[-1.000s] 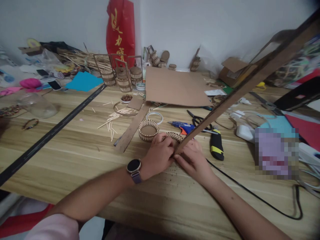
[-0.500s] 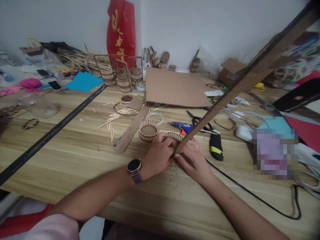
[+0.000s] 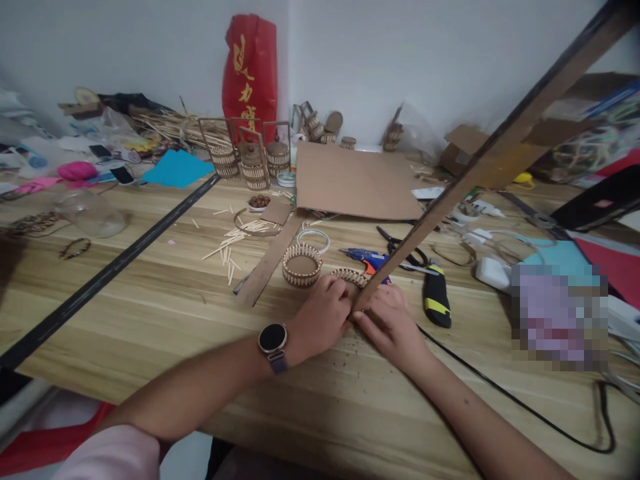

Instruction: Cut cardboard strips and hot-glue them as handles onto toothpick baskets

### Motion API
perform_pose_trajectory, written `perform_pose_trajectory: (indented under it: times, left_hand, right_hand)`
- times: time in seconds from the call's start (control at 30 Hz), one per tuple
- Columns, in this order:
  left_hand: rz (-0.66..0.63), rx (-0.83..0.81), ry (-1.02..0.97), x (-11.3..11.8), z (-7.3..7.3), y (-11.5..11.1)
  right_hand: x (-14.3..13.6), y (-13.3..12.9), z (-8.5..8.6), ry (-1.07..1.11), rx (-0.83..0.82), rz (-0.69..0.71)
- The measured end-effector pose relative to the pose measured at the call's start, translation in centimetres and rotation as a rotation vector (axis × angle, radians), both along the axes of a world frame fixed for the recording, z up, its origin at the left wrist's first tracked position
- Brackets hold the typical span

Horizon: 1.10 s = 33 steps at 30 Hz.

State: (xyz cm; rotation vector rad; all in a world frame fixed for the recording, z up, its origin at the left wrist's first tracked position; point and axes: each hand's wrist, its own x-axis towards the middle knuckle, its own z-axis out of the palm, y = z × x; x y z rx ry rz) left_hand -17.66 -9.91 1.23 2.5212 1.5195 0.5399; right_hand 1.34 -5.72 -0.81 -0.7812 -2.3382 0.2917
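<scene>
A long brown cardboard strip (image 3: 450, 193) slants from between my hands toward the upper right. My right hand (image 3: 395, 320) is closed on its lower end, thumb and fingers pressed together. My left hand (image 3: 324, 308), with a watch at the wrist, curls around the near side of a small round stick basket (image 3: 350, 275). The strip's end meets the basket here, but my fingers hide the exact contact. Left of it, a second round basket (image 3: 302, 265) of short sticks with a cardboard base stands upright. A blue glue gun (image 3: 361, 255) lies just behind my hands.
Scissors (image 3: 407, 248) and a black-and-yellow utility knife (image 3: 437, 297) lie to the right, near a black cord (image 3: 480, 365). Loose sticks (image 3: 233, 241) and a flat strip (image 3: 270, 267) are left. A cardboard sheet (image 3: 357, 180) and several finished handled baskets (image 3: 255, 167) stand behind.
The whole scene has shifted slightly right and down in view. Both hands keep their hold on the basket and strip, with little visible movement.
</scene>
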Motion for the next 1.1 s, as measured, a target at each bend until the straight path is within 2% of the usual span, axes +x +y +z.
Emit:
perform_pose_trajectory:
  times: [0.23, 0.33, 0.43, 0.5, 0.57, 0.67, 0.77, 0.87, 0.97, 1.1]
  left_hand:
    - [0.016, 0.060, -0.004, 0.0, -0.2, -0.4]
    - [-0.035, 0.125, -0.038, -0.7, 0.7, -0.7]
    - [-0.109, 0.175, -0.078, -2.5, 2.0, -1.1]
    - [-0.053, 0.180, -0.132, -4.4, 2.7, -1.0]
    - [0.062, 0.178, -0.152, -6.6, 3.0, -0.6]
    - [0.184, 0.131, -0.083, -9.5, 2.6, 0.4]
    - [0.198, 0.068, -0.007, -10.9, 1.7, 1.1]
    - [0.199, 0.035, 0.018, -11.2, 1.4, 1.4]
    - [0.235, 0.068, 0.012, -11.2, 2.4, 1.5]
    - [0.226, 0.188, -0.046, -10.4, 5.2, 1.4]
  right_hand:
    - [0.1, 0.2, -0.1, 0.015, 0.030, 0.014]
    - [0.2, 0.3, -0.1, 0.029, 0.041, 0.026]
    - [0.3, 0.4, -0.3, 0.052, 0.063, 0.032]
    - [0.3, 0.4, -0.3, 0.071, 0.077, 0.044]
    - [0.3, 0.4, -0.4, 0.077, 0.081, 0.043]
    - [0.4, 0.4, -0.4, 0.066, 0.071, 0.025]
    - [0.4, 0.5, -0.6, 0.075, 0.072, 0.031]
    - [0.6, 0.5, -0.7, 0.090, 0.083, 0.035]
    - [0.8, 0.6, -0.7, 0.118, 0.122, 0.030]
    - [1.1, 0.5, -0.5, 0.213, 0.141, -0.015]
